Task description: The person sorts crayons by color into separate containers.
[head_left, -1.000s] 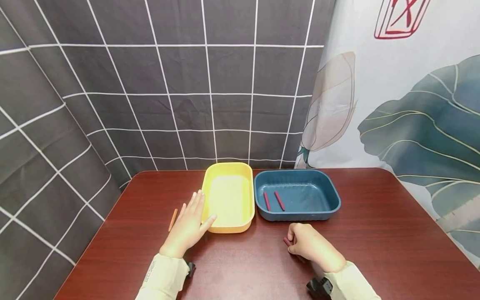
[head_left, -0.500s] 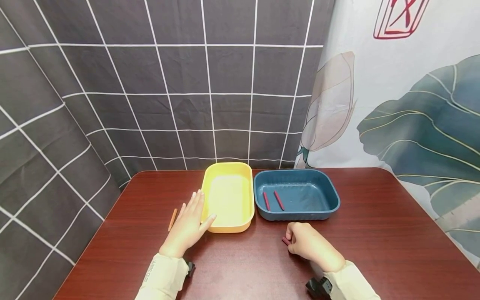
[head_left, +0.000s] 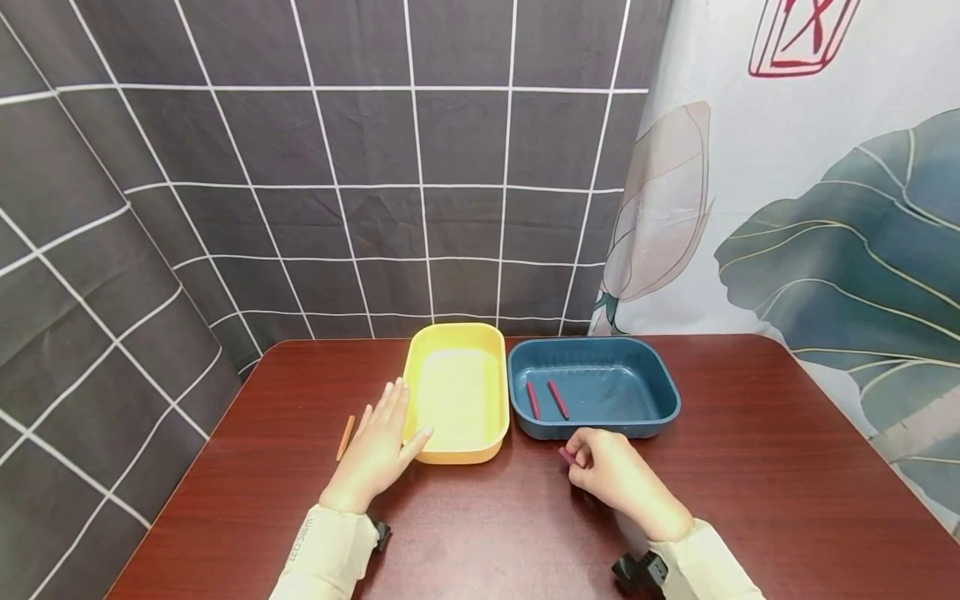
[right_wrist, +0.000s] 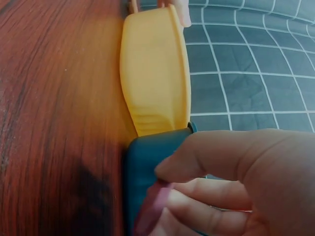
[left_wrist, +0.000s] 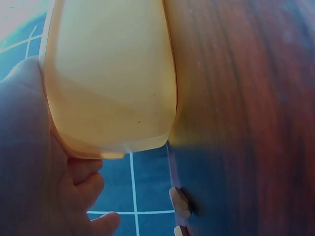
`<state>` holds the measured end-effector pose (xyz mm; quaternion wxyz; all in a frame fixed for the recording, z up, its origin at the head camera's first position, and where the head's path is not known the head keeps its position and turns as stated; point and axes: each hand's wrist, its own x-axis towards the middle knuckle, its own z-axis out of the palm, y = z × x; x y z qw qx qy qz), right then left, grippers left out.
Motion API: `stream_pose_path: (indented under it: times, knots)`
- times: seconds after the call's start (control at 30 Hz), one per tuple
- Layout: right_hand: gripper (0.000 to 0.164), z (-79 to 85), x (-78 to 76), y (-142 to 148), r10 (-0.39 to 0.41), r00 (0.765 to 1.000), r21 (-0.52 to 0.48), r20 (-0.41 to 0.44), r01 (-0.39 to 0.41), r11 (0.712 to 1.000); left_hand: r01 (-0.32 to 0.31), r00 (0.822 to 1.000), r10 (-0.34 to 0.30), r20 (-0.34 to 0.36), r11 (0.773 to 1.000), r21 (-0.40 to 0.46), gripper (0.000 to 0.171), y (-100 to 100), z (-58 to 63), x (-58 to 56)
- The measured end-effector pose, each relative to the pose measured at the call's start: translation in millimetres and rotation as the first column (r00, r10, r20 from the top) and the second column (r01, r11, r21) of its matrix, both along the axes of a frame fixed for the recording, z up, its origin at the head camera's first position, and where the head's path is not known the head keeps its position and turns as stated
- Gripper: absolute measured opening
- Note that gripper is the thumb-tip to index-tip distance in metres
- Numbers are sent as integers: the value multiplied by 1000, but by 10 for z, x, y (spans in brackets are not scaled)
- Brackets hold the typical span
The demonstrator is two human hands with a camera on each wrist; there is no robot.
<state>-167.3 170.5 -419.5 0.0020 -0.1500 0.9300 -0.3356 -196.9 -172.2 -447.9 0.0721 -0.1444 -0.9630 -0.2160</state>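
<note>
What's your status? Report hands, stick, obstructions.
Left hand flat against yellow tray. Right hand pinching red stick, just short of blue tray. Nothing between.

Head view bright, evenly lit, sharp, bowed at the edges; both wrist views dim, blurred and colour-tinted up close.

Left hand (head_left: pixel 377 451) lies flat, fingers straight; right hand (head_left: pixel 611 477) is curled, pinching.
</note>
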Motion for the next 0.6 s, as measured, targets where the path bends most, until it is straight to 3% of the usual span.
stream_pose_path:
  times: [0.3,0.6]
  knots:
    - [13,65,-62,20,-69,991,-116,-115,56,992,-2,1000,2,-13,1000,3,82,-10,21,17]
    - [18,143,-254,183,-185,962,-183,-203,148,972,-4,1000,4,-3,1000,9,83,-2,16,18]
